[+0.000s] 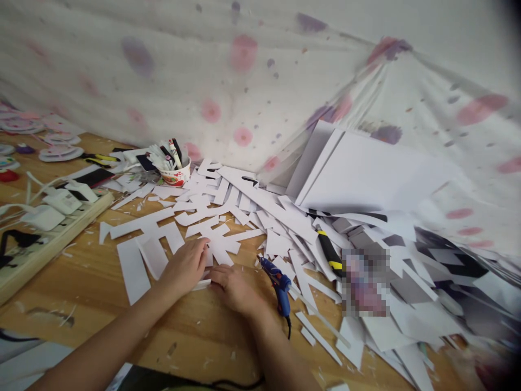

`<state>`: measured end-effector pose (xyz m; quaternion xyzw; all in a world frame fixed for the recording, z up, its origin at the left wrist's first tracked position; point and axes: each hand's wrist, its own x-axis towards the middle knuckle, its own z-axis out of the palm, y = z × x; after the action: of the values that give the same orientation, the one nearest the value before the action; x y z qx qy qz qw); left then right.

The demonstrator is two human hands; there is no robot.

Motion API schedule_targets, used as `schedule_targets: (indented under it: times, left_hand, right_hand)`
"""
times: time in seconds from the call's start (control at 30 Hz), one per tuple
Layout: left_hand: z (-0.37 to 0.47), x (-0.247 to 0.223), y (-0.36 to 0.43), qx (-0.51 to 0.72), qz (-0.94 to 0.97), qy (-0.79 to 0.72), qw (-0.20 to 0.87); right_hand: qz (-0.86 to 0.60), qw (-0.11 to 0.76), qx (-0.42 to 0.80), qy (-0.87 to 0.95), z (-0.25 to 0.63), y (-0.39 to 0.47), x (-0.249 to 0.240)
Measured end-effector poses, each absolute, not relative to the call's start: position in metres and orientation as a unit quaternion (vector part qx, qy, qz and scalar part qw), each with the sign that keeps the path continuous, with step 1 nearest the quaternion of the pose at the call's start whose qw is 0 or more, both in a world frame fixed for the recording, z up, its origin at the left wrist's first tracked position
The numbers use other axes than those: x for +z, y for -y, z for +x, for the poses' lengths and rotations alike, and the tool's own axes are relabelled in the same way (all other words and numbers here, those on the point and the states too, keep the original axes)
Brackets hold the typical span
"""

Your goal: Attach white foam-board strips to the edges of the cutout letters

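I use the blue glue gun (280,285) as my marker on the wooden table (203,336). The left arm comes in from the low left corner and slants up, and the left hand (188,266) sits left of the glue gun with its fingers bent. The right arm leans the other way, and the right hand (235,288) rests low, between the left hand and the glue gun. The two hands are close together — fingers bent in toward each other. A small white piece (201,284) is down between them, left of the glue gun. The right fingers seem to touch it, but I cannot tell if either hand is pinching it. Cut white shapes (220,244) lie behind the hands, back and left of the glue gun — a black and yellow cutter (328,251) lies to its right.
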<state>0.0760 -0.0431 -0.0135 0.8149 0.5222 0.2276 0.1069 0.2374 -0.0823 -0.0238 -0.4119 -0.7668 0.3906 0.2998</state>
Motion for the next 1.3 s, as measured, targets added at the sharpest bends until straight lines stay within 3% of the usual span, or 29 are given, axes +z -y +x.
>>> schedule_targets:
  times: [0.17,0.63,1.1,1.3]
  left_hand:
    - [0.077,-0.014,0.044,0.224,0.815,-0.525,0.103]
    - [0.078,-0.013,0.045,0.204,0.794,-0.556,0.135]
    - [0.082,-0.014,0.046,0.123,0.823,-0.551,0.061]
    - [0.082,-0.005,0.042,0.105,0.805,-0.575,0.1]
  right_hand:
    - [-0.403,0.221,0.297,0.837,0.238,0.079,-0.028]
    - [-0.408,0.186,0.252,0.858,0.241,0.08,-0.02]
    - [-0.431,0.194,0.265,0.841,0.238,0.084,-0.023]
    - [-0.436,0.181,0.242,0.848,0.239,0.085,-0.027]
